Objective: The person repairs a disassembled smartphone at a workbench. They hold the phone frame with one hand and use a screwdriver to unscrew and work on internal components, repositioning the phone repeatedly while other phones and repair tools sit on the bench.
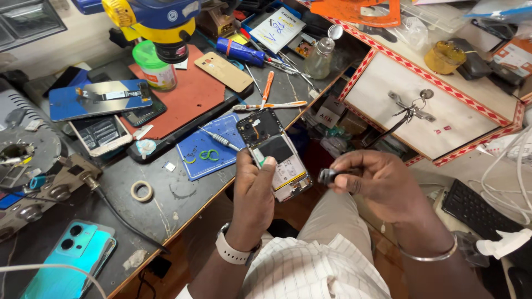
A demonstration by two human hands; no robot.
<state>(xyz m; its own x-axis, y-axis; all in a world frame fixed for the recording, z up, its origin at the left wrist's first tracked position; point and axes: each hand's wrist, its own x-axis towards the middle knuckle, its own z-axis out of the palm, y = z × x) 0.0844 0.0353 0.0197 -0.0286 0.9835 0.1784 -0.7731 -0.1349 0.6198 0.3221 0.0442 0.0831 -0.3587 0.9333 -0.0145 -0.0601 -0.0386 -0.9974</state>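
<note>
A cluttered repair desk (183,194) fills the room's left side, strewn with phones, tools and a blue work mat (213,147). Just off its edge, above the lap, the left hand (253,194) grips an opened phone (274,152) with its back cover off, thumb pressed on its lower part. The right hand (377,185) sits beside it, fingers curled around a small dark tool (328,176), its tip near the phone's lower edge. A screwdriver (220,139) lies on the mat, and a roll of tape (142,191) rests nearby.
</note>
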